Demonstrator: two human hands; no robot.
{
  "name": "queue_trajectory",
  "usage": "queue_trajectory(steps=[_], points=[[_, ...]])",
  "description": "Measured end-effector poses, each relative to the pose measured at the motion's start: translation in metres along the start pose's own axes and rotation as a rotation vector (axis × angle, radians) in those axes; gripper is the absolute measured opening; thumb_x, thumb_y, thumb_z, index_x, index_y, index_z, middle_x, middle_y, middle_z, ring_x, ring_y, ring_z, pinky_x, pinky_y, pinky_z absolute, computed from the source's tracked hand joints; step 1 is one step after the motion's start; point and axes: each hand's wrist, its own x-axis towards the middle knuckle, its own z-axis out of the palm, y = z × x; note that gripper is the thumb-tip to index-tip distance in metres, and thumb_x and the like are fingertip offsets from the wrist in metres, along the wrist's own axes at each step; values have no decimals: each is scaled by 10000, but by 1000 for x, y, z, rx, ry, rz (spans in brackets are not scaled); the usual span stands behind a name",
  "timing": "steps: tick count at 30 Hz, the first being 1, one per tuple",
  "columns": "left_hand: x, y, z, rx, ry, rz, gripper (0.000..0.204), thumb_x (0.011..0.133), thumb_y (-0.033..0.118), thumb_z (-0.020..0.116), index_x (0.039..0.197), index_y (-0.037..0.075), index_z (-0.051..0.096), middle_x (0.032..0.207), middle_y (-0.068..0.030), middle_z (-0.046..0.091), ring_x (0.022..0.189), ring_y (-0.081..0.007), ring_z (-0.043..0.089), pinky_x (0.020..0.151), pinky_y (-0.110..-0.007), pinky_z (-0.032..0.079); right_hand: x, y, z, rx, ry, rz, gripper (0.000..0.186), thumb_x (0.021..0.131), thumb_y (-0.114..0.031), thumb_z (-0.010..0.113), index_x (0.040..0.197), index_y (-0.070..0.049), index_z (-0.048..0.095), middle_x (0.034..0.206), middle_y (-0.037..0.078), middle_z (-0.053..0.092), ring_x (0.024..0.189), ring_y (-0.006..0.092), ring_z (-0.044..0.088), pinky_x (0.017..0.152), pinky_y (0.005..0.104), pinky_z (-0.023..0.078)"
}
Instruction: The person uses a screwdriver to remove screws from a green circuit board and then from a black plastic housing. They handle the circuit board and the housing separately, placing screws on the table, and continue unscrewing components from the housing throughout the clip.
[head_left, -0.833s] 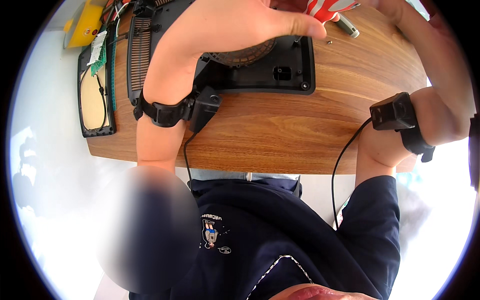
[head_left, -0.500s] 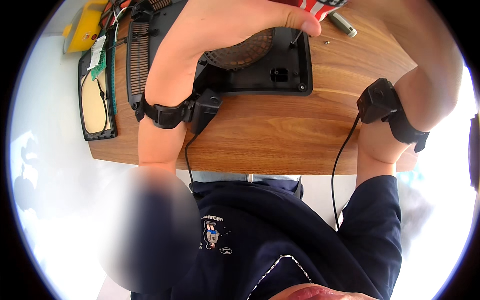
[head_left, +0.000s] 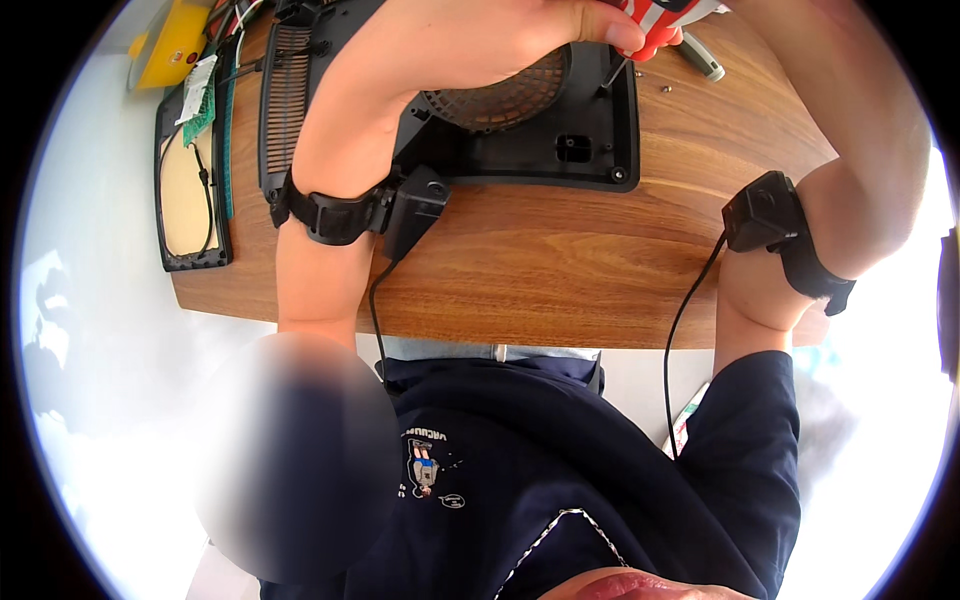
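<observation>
My left hand is closed on a red and white screwdriver, its thumb along the near side of the handle. The metal shaft slants down to the left. Its tip meets a black plastic housing close to the right edge; the exact contact is too small to make out. A round mesh grille in the housing lies partly beneath my left hand. My right forearm reaches up toward the screwdriver's top end, but the right hand itself is cut off by the upper edge.
Small screws lie on the wooden table right of the housing, near a grey-green handled tool. At the left are a black-framed panel with a cable, a green circuit board and a yellow object.
The housing, my left hand and the screwdriver sit slightly farther right in the picture. The shaft leans more, and fingertips now show beyond the handle.
</observation>
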Motion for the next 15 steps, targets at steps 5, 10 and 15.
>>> queue_trajectory(steps=[5, 10, 15], points=[[2, -11, -2, -71, -14, -56, 177, 934, -71, 665, 1100, -11, 662, 991, -49, 716, 935, -138, 668, 893, -284, 542, 3, -5, 1, 4, -2, 3, 288, 781, -190, 917, 844, -10, 701, 742, 6, 658, 669, 77, 591, 605, 231, 464], [-1, 26, -6, 580, -189, -184, 225, 877, -22, 729, 1093, 7, 671, 1004, -104, 708, 928, -211, 666, 862, -349, 528, -1, -5, -2, -26, 11, 23, 278, 789, -189, 914, 853, -12, 709, 732, 2, 662, 664, 71, 594, 598, 231, 465], [-6, -9, 2, 460, -143, -122, 319, 837, 2, 739, 1145, -23, 662, 1003, -177, 703, 963, -311, 673, 857, -384, 522, 9, 5, -9, -150, -21, -99, 276, 800, -209, 911, 929, -22, 754, 770, 10, 703, 707, 82, 632, 620, 226, 477]])
